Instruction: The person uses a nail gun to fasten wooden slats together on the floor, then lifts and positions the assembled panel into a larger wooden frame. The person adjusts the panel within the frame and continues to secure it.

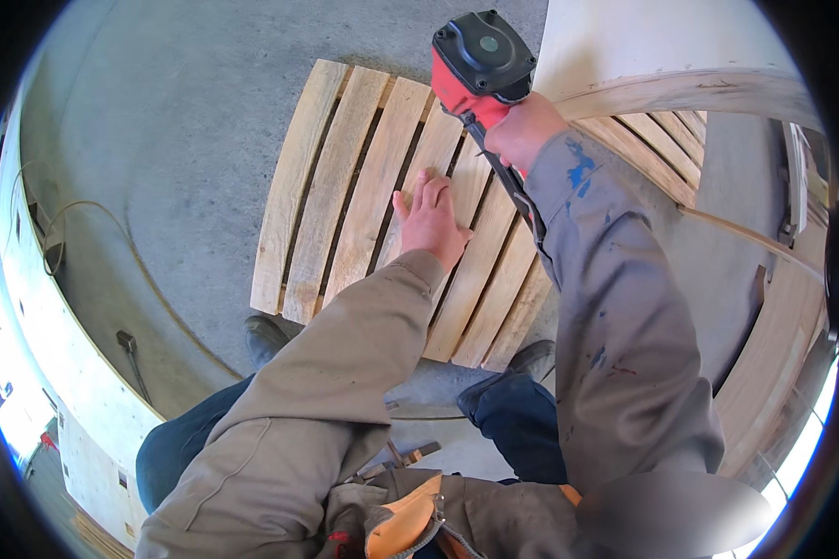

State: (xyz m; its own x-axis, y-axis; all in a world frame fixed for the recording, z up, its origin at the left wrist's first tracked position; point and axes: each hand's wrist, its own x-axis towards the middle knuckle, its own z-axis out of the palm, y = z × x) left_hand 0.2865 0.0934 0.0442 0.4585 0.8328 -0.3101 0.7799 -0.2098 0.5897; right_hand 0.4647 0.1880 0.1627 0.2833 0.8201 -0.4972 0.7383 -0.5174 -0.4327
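A red and black nail gun (483, 58) is gripped in my right hand (529, 132), its long dark magazine slanting down beside my forearm. Its nose is hidden from this view, so I cannot tell if it touches the wood. Below and to the left of it lies a panel of pale wooden slats (343, 177), with narrow gaps between the boards. My left hand (435, 222) rests on the panel's middle slats, fingers spread and holding nothing.
A thin hose (144, 265) curls over the concrete floor at left, beside a long curved plywood wall (42, 298). A dark-headed tool (129, 345) lies near it. At upper right, a large curved wooden piece (667, 51) stands by another slatted panel (639, 154). My shoes (534, 359) flank the near edge.
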